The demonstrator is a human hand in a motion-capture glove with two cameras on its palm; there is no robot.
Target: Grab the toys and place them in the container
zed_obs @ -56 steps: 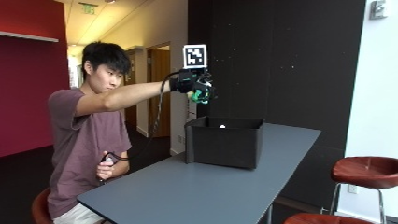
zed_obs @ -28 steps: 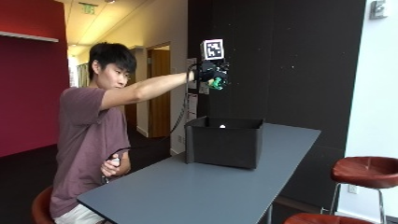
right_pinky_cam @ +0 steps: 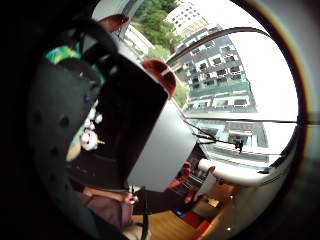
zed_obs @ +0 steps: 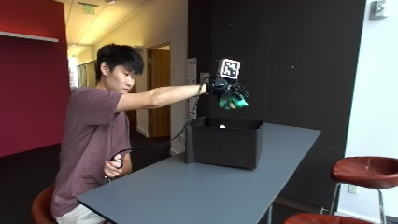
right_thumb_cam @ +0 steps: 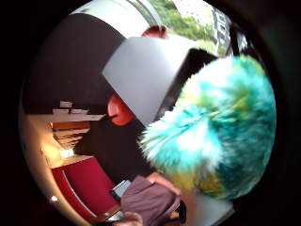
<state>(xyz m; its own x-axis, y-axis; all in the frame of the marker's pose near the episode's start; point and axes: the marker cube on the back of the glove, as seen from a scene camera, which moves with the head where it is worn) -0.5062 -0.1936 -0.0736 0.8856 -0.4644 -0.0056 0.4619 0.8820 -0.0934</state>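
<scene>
Above the container: right hand (zed_obs: pixel 221 87) extended at arm's length, fingers curled round the fluffy toy (zed_obs: pixel 234 99).
Fluffy toy: teal, white and yellow; hangs below the fingers, clear of the container (zed_obs: pixel 225 141).
Container: black, open-topped, stands on the grey table (zed_obs: pixel 187 191) beneath the fingers.
Inside container: small pink-and-white toys (right_pinky_cam: pixel 90 140) lying at the bottom.

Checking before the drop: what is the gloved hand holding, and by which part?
The right hand holds a fluffy green toy above the black container; which part cannot be told.
</scene>
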